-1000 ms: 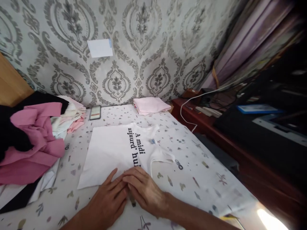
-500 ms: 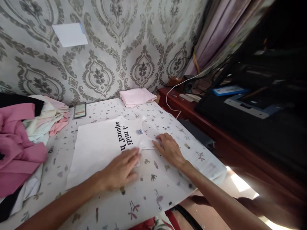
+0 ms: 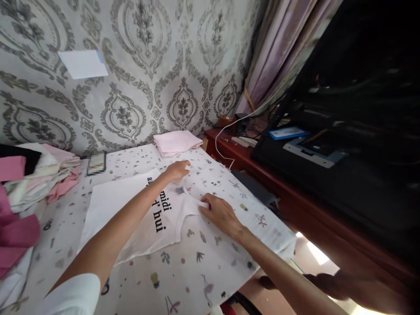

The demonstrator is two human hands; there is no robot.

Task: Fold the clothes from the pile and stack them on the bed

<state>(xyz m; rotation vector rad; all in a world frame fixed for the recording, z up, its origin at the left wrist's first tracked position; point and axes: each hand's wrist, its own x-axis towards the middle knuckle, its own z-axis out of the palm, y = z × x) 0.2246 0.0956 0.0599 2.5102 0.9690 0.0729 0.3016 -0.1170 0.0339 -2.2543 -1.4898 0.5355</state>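
A white T-shirt [image 3: 131,210] with black lettering lies flat on a patterned cloth-covered table [image 3: 203,262]. My left hand [image 3: 176,169] reaches across the shirt and pinches its far shoulder edge. My right hand [image 3: 220,213] rests on the near shoulder by the neckline, fingers closed on the fabric edge.
A folded pink garment [image 3: 177,141] lies at the table's back. A pile of pink, white and black clothes [image 3: 29,183] sits at the left, with a phone [image 3: 96,162] near the wall. A dark red desk [image 3: 295,197] with cables and a black device stands at the right.
My left hand moved from the shirt's near edge across to the far shoulder. My right hand shifted slightly along the neckline side. The view swung to the right.
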